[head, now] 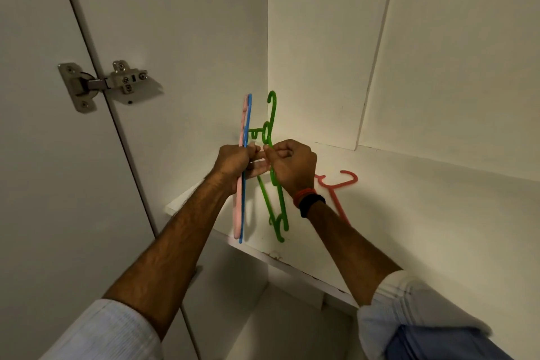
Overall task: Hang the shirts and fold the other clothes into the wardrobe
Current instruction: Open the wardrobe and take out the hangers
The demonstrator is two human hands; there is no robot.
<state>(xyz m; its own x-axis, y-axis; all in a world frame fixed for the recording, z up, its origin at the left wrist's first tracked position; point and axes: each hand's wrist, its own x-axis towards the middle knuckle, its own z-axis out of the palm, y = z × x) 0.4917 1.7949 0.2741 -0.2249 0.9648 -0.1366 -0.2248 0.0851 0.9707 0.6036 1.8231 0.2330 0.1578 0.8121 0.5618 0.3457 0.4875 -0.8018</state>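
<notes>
Inside the white wardrobe, your left hand [233, 162] grips a pink hanger [240, 207] and a blue hanger [247, 123] held upright together. Your right hand [292, 165] pinches a green hanger [273, 114] just beside them, above the shelf [409, 213]. A red hanger [340, 181] lies flat on that shelf behind your right wrist.

Green hanger [273, 137]: translucent glossy plastic. Pink hanger [239, 207] and blue hanger [247, 123]: opaque smooth plastic. Red hanger [336, 184], same. Shelf [409, 213]: matt white laminate (front edge chipped). Hinge [102, 85]: brushed metal. Sleeves [111, 333]: ribbed white cloth.
</notes>
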